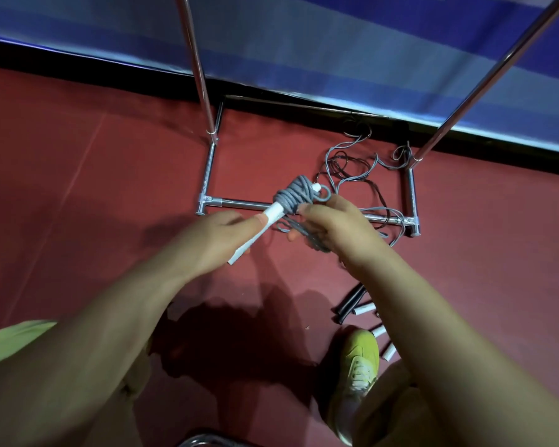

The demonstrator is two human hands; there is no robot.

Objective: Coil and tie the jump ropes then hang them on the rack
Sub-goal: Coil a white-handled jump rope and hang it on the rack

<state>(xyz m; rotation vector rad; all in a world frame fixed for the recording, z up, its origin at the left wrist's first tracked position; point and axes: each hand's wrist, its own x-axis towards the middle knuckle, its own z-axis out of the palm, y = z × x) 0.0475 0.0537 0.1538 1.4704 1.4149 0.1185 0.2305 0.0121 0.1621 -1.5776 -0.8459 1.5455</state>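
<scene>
Jump rope [292, 196] half-wound round its handle, both hands gripping it (others lie loose [352, 171]); rack [304, 206] bare.

Dark red floor [78, 156]; black baseboard [78, 66]; blue striped wall padding [304, 43].

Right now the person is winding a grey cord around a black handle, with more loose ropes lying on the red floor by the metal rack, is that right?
Not quite: the handle is white, not black, as the head view shows. The left hand holds it while the right hand works the grey cord around it. The rest stands: loose ropes lie on the red floor by the metal rack.
</scene>
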